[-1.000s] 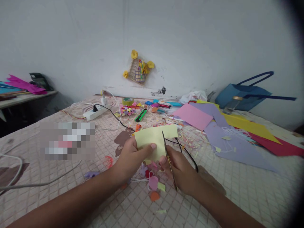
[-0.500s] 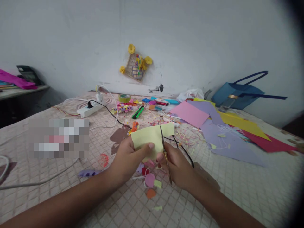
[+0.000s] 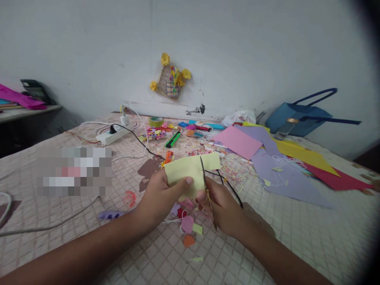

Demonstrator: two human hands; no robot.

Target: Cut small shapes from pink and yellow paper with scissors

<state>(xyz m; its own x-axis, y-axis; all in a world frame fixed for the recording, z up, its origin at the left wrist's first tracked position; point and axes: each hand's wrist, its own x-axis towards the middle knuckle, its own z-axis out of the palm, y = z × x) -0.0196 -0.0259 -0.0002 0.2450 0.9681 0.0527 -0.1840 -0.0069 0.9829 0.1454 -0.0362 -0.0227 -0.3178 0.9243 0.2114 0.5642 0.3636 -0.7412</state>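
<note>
My left hand pinches a pale yellow sheet of paper, thumb on top and fingers behind. The scissors are in my right hand, their blades lying across the paper near its right end, pointing away from me. A strip of the sheet sticks out to the right of the blades. Below the hands, on the patterned cloth, lie a pink paper disc, an orange paper piece and small pale yellow scraps.
A white power strip with cables stands at the back left. Behind the paper are a green cutter knife and a roll of tape. Coloured sheets, a glass bottle and a blue bag occupy the right side.
Both hands stay in nearly the same place. The right end of the paper has shifted slightly to the right, and the scissors' handle end has moved a little right.
</note>
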